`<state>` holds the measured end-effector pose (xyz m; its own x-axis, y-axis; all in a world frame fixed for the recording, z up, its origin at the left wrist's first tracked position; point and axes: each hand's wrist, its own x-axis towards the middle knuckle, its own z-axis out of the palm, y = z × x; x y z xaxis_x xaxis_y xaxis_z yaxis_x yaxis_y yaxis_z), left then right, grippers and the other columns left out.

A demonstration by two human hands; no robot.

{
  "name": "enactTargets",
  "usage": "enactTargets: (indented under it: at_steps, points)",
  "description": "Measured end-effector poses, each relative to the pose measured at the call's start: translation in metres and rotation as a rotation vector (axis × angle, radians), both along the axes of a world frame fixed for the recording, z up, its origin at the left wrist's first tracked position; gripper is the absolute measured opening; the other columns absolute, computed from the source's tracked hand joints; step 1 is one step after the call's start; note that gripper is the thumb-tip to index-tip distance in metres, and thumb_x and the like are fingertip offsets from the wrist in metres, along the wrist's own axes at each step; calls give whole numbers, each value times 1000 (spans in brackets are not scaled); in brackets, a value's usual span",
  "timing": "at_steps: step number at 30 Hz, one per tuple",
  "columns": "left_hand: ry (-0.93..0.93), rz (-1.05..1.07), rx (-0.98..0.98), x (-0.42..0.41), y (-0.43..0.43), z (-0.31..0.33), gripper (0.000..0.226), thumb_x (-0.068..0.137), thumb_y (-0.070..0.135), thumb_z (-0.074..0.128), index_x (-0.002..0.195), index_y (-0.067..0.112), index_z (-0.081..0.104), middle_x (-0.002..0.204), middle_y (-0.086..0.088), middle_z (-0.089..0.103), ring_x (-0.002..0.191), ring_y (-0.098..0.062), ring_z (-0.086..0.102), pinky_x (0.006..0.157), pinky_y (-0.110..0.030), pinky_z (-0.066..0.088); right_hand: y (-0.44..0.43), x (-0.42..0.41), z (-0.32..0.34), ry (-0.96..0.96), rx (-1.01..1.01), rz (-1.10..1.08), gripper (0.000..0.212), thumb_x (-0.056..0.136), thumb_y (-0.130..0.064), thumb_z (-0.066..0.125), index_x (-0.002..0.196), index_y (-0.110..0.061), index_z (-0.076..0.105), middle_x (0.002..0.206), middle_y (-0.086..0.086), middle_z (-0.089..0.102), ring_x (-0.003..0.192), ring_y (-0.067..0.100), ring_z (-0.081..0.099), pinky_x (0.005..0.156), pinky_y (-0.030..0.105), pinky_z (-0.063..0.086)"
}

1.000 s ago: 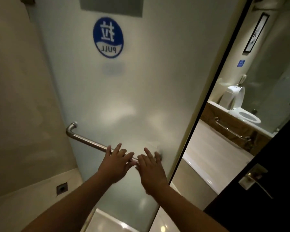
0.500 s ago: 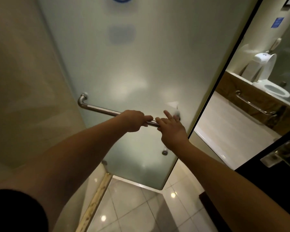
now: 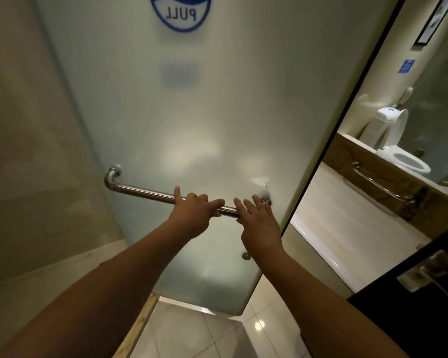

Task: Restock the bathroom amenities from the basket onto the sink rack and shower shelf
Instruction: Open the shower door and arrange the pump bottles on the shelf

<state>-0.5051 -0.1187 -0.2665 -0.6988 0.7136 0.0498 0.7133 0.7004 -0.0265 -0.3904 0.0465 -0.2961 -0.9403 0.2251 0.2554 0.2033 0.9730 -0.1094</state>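
Working frosted glass door (image 3: 192, 125), not restocking yet. Your left hand (image 3: 192, 215) curled loosely over steel handle bar (image 3: 140, 190); right hand (image 3: 259, 220) flat, fingers spread, resting at bar's end. Basket, rack, shelf out of sight. Next: firm grip, swing door clear.
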Motion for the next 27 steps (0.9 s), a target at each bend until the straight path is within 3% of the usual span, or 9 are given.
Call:
enactTargets:
  at_steps: [4,7,9,11,14,17,22,25,27]
  points:
    - [6,15,33,5,-3,-2,36,103,45,40,138,50,30,125,0,59,127,-30,49,110,-77,5,-3,1,-5,16,5,-15,65,99,-10,51,158,-25,27,156,5,42,153,29,18,124,44,8]
    - [-17,19,60,11,-10,-2,39,104,42,38,142,47,31,131,0,56,136,-32,40,111,-74,5,-11,5,-3,-21,17,-59,73,99,-11,50,160,-27,14,161,5,34,154,30,11,124,44,4]
    - [-33,20,137,15,-23,1,41,105,36,40,145,42,35,135,1,54,141,-35,35,115,-68,13,-25,13,0,-61,46,-107,89,94,-11,55,160,-31,-2,166,9,20,154,34,3,124,48,3]
    - [-44,37,298,23,-46,5,41,103,35,46,144,35,46,132,0,58,137,-35,42,111,-57,33,-48,24,3,-51,40,-115,93,92,-8,52,159,-38,-5,169,12,4,153,41,-1,123,54,4]
    - [32,147,444,39,-102,10,43,99,47,48,140,33,52,134,-2,61,129,-30,51,100,-48,46,-103,29,12,-8,37,94,73,98,-26,54,159,-36,17,167,14,13,152,44,13,120,60,16]
    - [-38,299,343,59,-169,17,51,100,58,33,148,41,38,150,2,48,142,-29,37,114,-51,33,-167,15,24,-49,46,318,61,104,-47,36,160,-35,14,168,8,6,154,37,7,123,56,11]
    - [-24,510,276,126,-306,38,54,98,57,29,150,41,29,153,1,43,141,-25,38,112,-45,34,-290,-3,51,-100,40,689,53,103,-36,37,156,-29,31,167,7,19,152,34,18,122,50,18]
    - [25,681,315,197,-387,45,59,95,64,32,150,43,30,151,1,46,138,-22,43,109,-42,38,-371,12,57,-138,78,901,52,104,-45,31,154,-32,33,166,5,22,149,33,25,118,47,24]
    - [89,794,345,250,-429,47,65,89,73,40,146,42,41,143,5,56,129,-18,54,103,-41,48,-422,32,57,-176,87,1041,56,101,-53,31,155,-37,28,167,3,20,148,31,28,114,46,28]
